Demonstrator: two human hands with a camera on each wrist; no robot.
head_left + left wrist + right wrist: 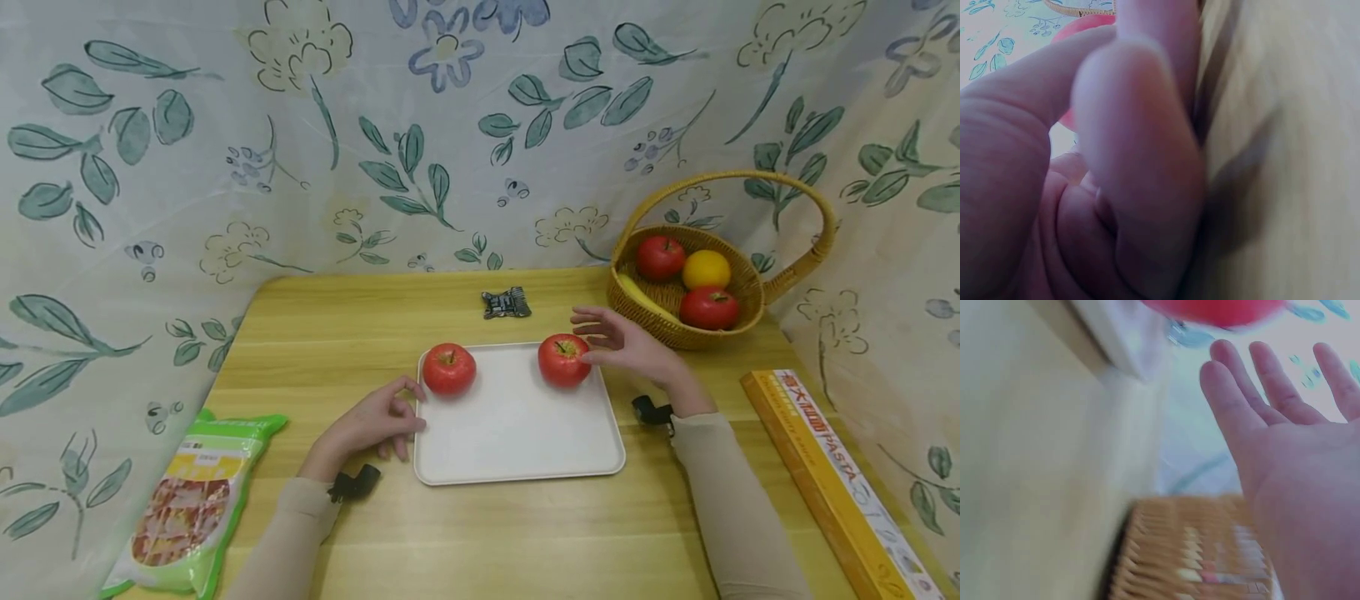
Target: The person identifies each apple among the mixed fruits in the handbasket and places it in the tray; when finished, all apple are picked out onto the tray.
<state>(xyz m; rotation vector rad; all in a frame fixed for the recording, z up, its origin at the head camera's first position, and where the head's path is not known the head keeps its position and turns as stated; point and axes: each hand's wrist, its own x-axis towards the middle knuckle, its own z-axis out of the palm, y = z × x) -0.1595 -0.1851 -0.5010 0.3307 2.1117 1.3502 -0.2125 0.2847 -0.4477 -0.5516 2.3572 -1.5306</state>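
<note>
A white rectangular tray (517, 442) lies on the wooden table with two red apples on it. The left apple (449, 369) sits at the far left corner, the other apple (564, 361) at the far right. My left hand (375, 421) is at the tray's left edge, fingers loosely bent; whether the fingertips touch the rim is hard to tell. Beside the right apple, my right hand (626, 346) has its fingers extended and spread. In the right wrist view, a gap shows between those fingers (1272, 387) and the red apple (1216, 309).
A wicker basket (652, 332) with apples, a yellow round fruit and a banana stands at the back right. A small black packet (506, 303) lies behind the tray. A green-edged food bag (197, 500) is at left, a pasta box (832, 475) at right. A floral curtain (420, 125) hangs behind.
</note>
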